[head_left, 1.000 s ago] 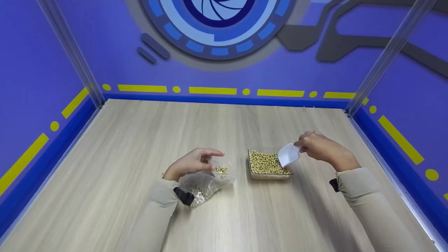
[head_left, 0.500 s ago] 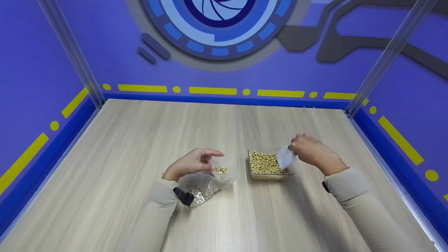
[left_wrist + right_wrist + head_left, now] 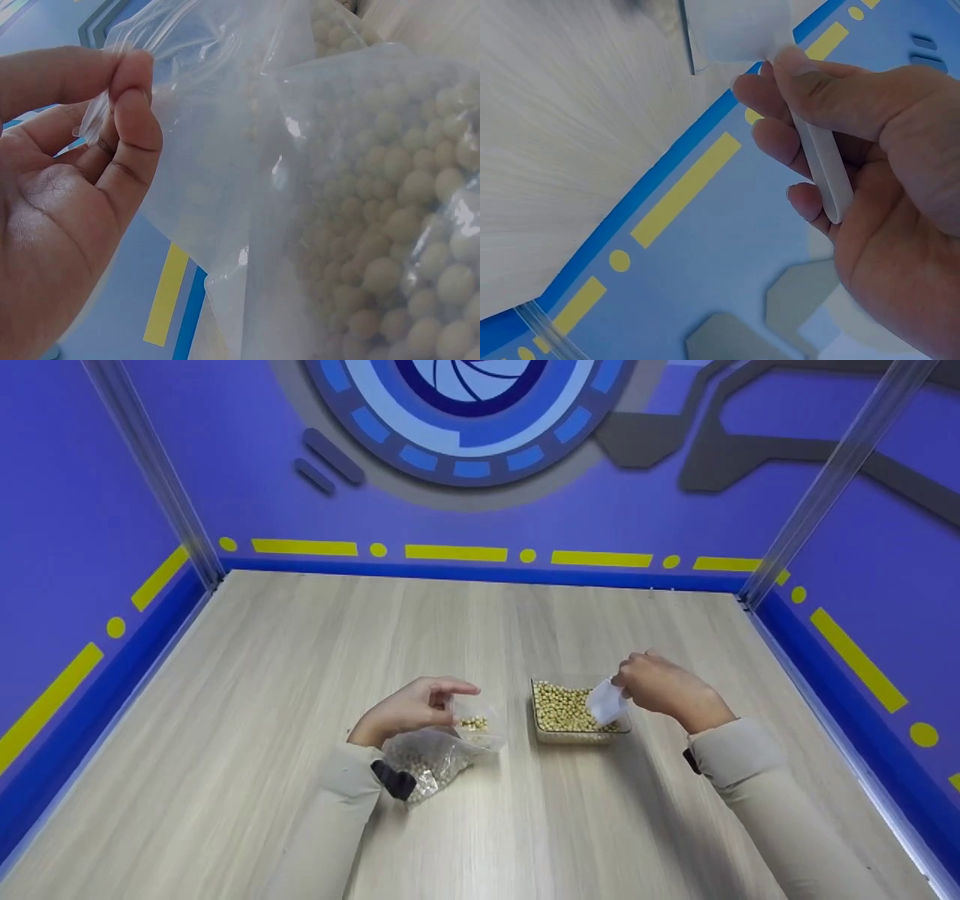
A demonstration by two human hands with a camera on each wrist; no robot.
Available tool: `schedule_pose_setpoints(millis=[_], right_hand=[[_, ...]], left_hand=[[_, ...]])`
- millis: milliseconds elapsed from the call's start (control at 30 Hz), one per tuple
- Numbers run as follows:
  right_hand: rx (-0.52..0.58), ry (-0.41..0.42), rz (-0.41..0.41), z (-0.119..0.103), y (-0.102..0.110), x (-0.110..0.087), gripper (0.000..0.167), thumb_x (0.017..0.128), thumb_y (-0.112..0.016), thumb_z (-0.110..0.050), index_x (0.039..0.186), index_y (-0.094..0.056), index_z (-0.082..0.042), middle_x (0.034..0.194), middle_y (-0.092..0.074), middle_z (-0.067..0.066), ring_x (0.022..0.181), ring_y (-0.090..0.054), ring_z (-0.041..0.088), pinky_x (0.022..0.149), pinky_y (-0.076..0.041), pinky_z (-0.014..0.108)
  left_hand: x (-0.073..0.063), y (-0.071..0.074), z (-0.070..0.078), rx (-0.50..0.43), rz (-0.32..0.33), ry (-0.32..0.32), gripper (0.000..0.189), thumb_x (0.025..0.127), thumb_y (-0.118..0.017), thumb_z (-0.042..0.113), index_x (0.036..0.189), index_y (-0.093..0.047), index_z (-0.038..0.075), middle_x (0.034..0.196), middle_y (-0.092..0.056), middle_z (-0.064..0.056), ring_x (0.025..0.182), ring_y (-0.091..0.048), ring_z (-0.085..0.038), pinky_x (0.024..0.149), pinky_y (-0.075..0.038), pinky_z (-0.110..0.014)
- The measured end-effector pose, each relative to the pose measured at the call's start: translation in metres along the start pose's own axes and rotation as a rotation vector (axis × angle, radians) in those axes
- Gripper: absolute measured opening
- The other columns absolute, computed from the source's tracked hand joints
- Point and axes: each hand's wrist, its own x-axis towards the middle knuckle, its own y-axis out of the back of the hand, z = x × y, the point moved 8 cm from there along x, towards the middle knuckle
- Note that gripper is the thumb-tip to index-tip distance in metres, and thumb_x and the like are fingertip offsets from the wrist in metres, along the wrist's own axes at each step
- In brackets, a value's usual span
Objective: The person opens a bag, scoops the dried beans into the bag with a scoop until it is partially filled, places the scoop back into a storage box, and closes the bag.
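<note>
My left hand (image 3: 409, 709) pinches the edge of a clear zip bag (image 3: 202, 150) between thumb and fingers. Round pale beans (image 3: 382, 217), which look like soybeans, fill the bag's lower part, and some show near its mouth. My right hand (image 3: 667, 690) grips a white plastic scoop by its handle (image 3: 825, 165), fingers curled round it. The scoop's blade (image 3: 606, 702) tilts down into the beans at the right side of a clear rectangular container (image 3: 577, 739). Beans (image 3: 562, 706) fill that container high up. The tip of the blade is hidden among them.
Both things stand on a wood-grain table (image 3: 300, 645), the bag left of the container with a gap between. Blue printed panels (image 3: 465, 525) wall the table at the back and both sides. Dark straps (image 3: 394, 780) sit on the sleeves.
My right hand has moved left and slightly down, carrying the scoop further over the container and into the beans. The left hand and bag have stayed in place.
</note>
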Motion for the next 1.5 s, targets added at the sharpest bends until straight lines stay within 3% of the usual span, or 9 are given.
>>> schedule_pose_setpoints(millis=[167, 400, 600, 733, 900, 1000, 1233, 1367, 1500], right_hand=[[0.064, 0.008, -0.002, 0.004, -0.006, -0.001, 0.008, 0.075, -0.074, 0.003, 0.079, -0.072, -0.003, 0.073, -0.064, 0.009, 0.069, -0.058, 0.025, 0.064, -0.047, 0.041], [0.173, -0.007, -0.051, 0.013, -0.019, -0.003, 0.009, 0.08, -0.071, 0.0, 0.089, -0.074, -0.002, 0.079, -0.068, 0.009, 0.07, -0.059, 0.019, 0.065, -0.051, 0.037], [0.274, 0.012, -0.068, 0.019, -0.028, -0.006, 0.007, 0.083, -0.069, -0.001, 0.09, -0.072, -0.001, 0.076, -0.066, 0.006, 0.067, -0.055, 0.013, 0.061, -0.048, 0.032], [0.345, -0.005, -0.071, 0.022, -0.033, -0.008, 0.012, 0.083, -0.067, 0.001, 0.094, -0.072, 0.0, 0.08, -0.068, 0.006, 0.07, -0.057, 0.013, 0.062, -0.05, 0.032], [0.421, -0.023, -0.061, 0.025, -0.041, -0.009, 0.021, 0.083, -0.067, 0.004, 0.103, -0.072, 0.004, 0.087, -0.07, 0.011, 0.076, -0.063, 0.017, 0.066, -0.054, 0.035], [0.431, -0.013, -0.039, 0.026, -0.044, -0.01, 0.022, 0.082, -0.067, 0.005, 0.104, -0.071, 0.005, 0.086, -0.069, 0.012, 0.076, -0.063, 0.018, 0.065, -0.053, 0.035], [0.436, -0.047, -0.027, 0.026, -0.048, -0.011, 0.025, 0.082, -0.067, 0.006, 0.107, -0.071, 0.004, 0.086, -0.069, 0.012, 0.075, -0.062, 0.018, 0.065, -0.053, 0.035], [0.424, -0.067, -0.011, 0.027, -0.05, -0.01, 0.025, 0.082, -0.065, 0.007, 0.106, -0.071, 0.003, 0.085, -0.068, 0.012, 0.074, -0.059, 0.017, 0.064, -0.052, 0.034], [0.405, -0.033, 0.052, 0.024, -0.047, -0.01, 0.02, 0.081, -0.066, 0.007, 0.1, -0.072, 0.003, 0.08, -0.066, 0.012, 0.072, -0.057, 0.017, 0.061, -0.049, 0.033]], left_hand=[[-0.001, 0.0, 0.0, 0.008, 0.004, 0.003, 0.05, 0.082, -0.059, -0.009, 0.132, -0.055, -0.004, 0.08, -0.057, -0.008, 0.063, -0.041, -0.008, 0.056, -0.037, -0.019], [-0.001, 0.0, 0.001, 0.007, 0.003, -0.01, 0.05, 0.082, -0.059, -0.008, 0.131, -0.055, -0.005, 0.087, -0.058, -0.021, 0.064, -0.041, -0.008, 0.057, -0.037, -0.019], [0.001, -0.001, 0.0, 0.02, -0.001, -0.01, 0.05, 0.082, -0.058, -0.007, 0.131, -0.056, -0.003, 0.089, -0.059, -0.02, 0.065, -0.042, -0.009, 0.058, -0.038, -0.019], [-0.001, -0.002, 0.004, 0.006, -0.005, -0.014, 0.05, 0.082, -0.057, -0.01, 0.131, -0.055, -0.005, 0.087, -0.058, -0.021, 0.064, -0.041, -0.008, 0.058, -0.038, -0.019], [0.0, -0.003, 0.004, 0.0, -0.006, -0.02, 0.05, 0.082, -0.057, -0.01, 0.131, -0.054, -0.006, 0.1, -0.058, -0.029, 0.064, -0.039, -0.007, 0.058, -0.036, -0.019], [0.001, -0.003, 0.0, 0.006, -0.003, -0.021, 0.05, 0.081, -0.058, -0.01, 0.131, -0.055, -0.005, 0.099, -0.059, -0.026, 0.064, -0.039, -0.007, 0.058, -0.036, -0.019], [0.001, -0.004, -0.002, -0.007, -0.008, -0.003, 0.049, 0.082, -0.06, -0.008, 0.131, -0.056, -0.004, 0.076, -0.052, 0.003, 0.063, -0.041, -0.008, 0.058, -0.039, -0.019], [0.002, -0.004, -0.002, -0.009, -0.01, 0.001, 0.05, 0.081, -0.058, -0.008, 0.131, -0.056, -0.002, 0.076, -0.052, 0.002, 0.064, -0.042, -0.008, 0.059, -0.04, -0.02], [0.001, -0.004, -0.001, -0.008, -0.009, -0.003, 0.05, 0.081, -0.058, -0.009, 0.131, -0.056, -0.004, 0.081, -0.056, -0.01, 0.065, -0.043, -0.008, 0.059, -0.04, -0.019]])
